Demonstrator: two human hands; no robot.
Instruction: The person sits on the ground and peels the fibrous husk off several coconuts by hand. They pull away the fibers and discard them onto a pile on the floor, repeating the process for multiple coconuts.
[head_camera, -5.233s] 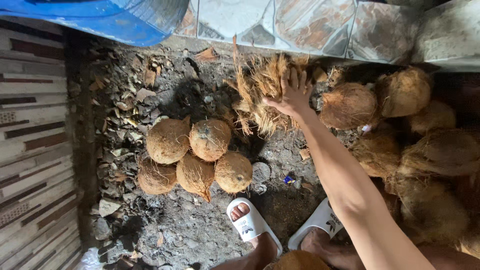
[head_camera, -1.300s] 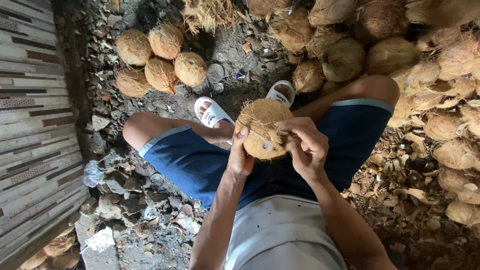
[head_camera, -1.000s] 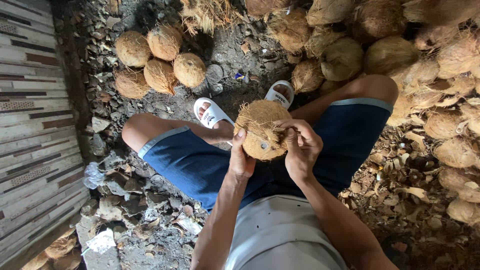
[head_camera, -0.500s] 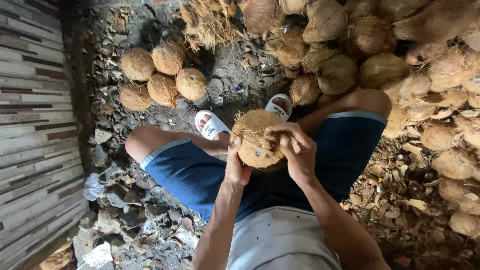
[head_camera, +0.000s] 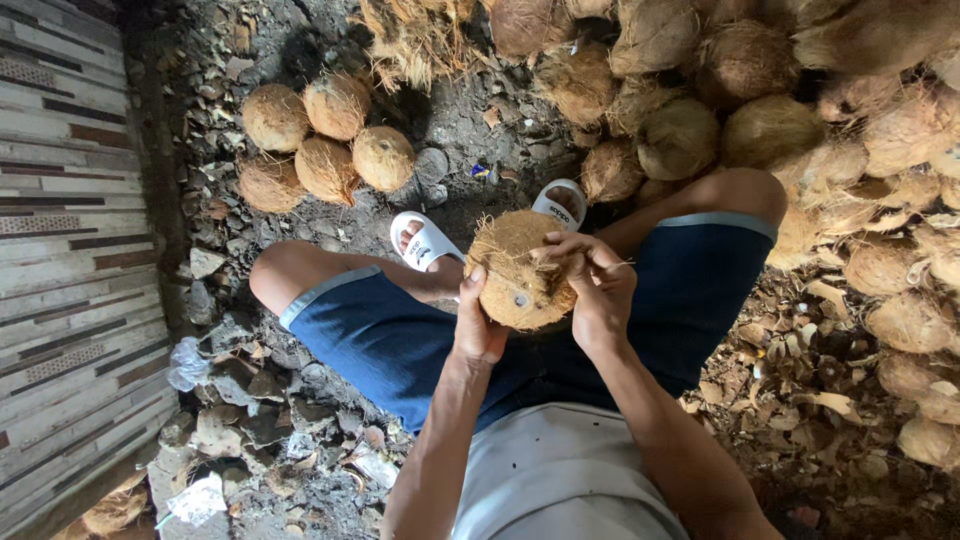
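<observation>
The left hand (head_camera: 478, 325) cups the round, brown, fibrous coconut (head_camera: 518, 268) from below while the right hand (head_camera: 596, 285) pinches husk strands, which may tear off abruptly, jolting the coconut loose.

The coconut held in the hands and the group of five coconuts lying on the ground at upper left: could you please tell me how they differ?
The held coconut is off the ground, gripped between the left hand and right hand above the lap; the five coconuts lie clustered on the littered ground, untouched. The held coconut looks larger, being nearer the camera, and shows loose fibre strands at its top. All are round, brown and fibrous.
</observation>
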